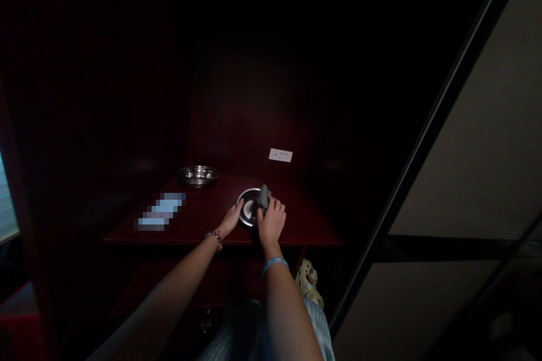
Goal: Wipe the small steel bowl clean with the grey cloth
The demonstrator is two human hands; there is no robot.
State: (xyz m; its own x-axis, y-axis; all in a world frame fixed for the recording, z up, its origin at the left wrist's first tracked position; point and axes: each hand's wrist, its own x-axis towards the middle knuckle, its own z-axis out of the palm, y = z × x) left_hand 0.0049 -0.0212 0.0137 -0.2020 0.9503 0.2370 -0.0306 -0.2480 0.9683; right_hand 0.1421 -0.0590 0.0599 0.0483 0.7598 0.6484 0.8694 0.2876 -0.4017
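Observation:
A shiny metal bowl is tilted toward me over the dark red shelf. My left hand grips its left rim, thumb on the inner side and the other fingers hidden behind it. At the bowl's right edge, my right hand is closed around a grey cloth, which touches the rim. Farther back on the left stands a stack of metal bowls.
The dark red shelf ends in a front edge near my wrists. A blurred-out flat object lies on its left part. A white socket plate is on the back wall. Below right is a cream clog.

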